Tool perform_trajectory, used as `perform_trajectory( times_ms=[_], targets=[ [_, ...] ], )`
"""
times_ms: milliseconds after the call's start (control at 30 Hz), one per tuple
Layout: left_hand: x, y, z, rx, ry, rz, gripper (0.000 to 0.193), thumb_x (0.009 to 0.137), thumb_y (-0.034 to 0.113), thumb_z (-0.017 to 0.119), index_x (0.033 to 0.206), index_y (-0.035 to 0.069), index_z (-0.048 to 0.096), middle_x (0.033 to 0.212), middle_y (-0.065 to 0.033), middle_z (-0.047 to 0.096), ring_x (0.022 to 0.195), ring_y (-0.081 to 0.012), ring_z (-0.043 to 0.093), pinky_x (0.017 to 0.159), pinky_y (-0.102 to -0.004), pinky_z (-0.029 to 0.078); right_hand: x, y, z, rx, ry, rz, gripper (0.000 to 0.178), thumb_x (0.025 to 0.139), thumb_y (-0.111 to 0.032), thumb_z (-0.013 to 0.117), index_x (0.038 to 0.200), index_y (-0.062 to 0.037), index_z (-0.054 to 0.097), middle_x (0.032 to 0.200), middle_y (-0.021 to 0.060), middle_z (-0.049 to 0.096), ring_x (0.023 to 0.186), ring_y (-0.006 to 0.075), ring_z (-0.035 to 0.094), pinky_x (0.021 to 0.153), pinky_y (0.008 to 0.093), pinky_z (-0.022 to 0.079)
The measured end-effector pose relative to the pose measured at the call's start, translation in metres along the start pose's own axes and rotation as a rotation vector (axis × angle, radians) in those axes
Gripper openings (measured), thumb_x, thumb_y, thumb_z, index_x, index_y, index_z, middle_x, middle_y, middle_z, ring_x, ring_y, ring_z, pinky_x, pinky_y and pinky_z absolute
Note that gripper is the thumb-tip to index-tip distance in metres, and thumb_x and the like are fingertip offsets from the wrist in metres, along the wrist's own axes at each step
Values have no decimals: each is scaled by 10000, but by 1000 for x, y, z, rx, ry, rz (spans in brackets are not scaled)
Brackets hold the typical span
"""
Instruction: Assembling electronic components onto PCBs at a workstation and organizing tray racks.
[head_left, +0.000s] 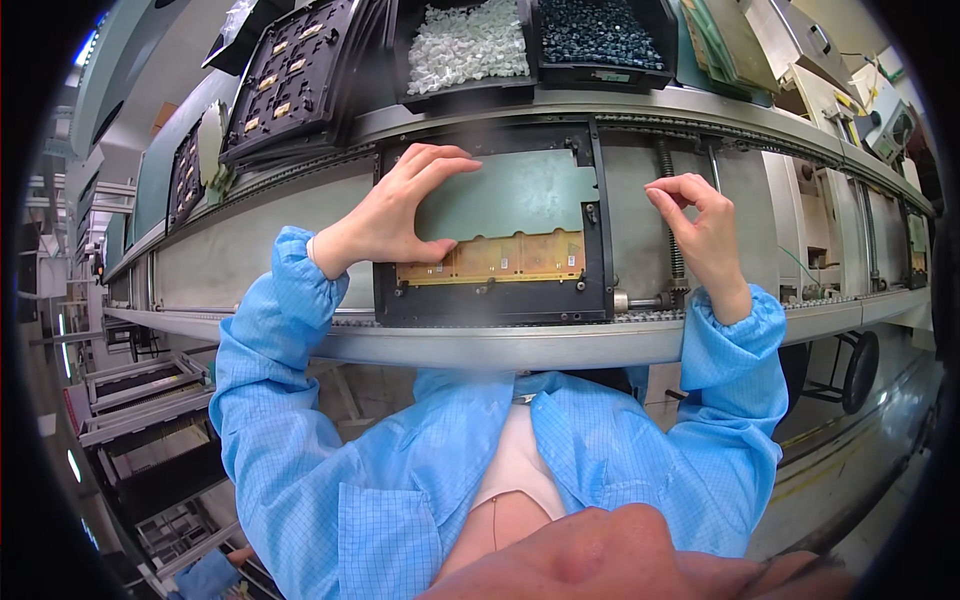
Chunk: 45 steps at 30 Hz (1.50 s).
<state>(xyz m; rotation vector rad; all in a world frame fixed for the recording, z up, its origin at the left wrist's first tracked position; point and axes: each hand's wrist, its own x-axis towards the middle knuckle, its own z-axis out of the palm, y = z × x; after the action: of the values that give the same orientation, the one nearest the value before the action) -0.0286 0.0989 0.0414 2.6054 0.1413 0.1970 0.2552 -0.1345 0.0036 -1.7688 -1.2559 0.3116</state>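
Observation:
A flat green plate [510, 190] with notched edges lies over a gold-coloured circuit board panel [500, 258], whose near strip shows below it. Both are in a black frame-like tray [440, 307] on the conveyor. My left hand [395, 205] spans the plate's left end, thumb at the near edge and fingers at the far edge, gripping it. To the right of the tray, my right hand [705, 225] is raised above the conveyor, apart from the plate. Its thumb and forefinger are drawn together in a pinch; anything between them is too small to make out.
Beyond the conveyor's far rail [700, 103] stand a bin of white small parts [468, 45] and a bin of dark blue small parts [600, 40]. Stacked black trays [285, 85] lean at the far left. More green plates [730, 45] sit at the far right.

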Motion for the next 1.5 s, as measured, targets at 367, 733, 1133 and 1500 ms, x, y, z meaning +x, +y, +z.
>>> perform_trajectory(
  times_ms=[367,733,1133,1500],
  targets=[
    [21,14,7,53,-4,-7,790,675,216,824,1380,132,479,1391,-159,467,1296,-365,425,1070,-442,410,-3,15,-31,-23,-83,15,113,896,-80,666,948,14,701,833,74,658,754,121,599,693,248,468],
    [9,10,18,83,157,-24,804,638,366,871,1321,111,531,1320,-118,525,1267,-339,438,1054,-455,397,-2,5,-41,-236,-224,-353,258,691,-33,800,912,-28,668,942,98,602,912,284,551,769,369,473],
    [8,15,20,164,171,-3,818,596,266,838,1332,119,513,1258,-117,567,1228,-319,484,1080,-491,326,-12,5,-37,-200,-222,-379,184,726,24,757,878,-20,663,908,89,605,878,273,563,744,359,476],
    [-5,16,14,21,177,-57,781,591,230,883,1287,78,563,1276,-105,591,1229,-324,487,1044,-434,414,-14,8,-28,-54,-183,-435,126,769,-8,748,859,-28,662,898,80,596,834,251,570,718,342,482]
  ],
)
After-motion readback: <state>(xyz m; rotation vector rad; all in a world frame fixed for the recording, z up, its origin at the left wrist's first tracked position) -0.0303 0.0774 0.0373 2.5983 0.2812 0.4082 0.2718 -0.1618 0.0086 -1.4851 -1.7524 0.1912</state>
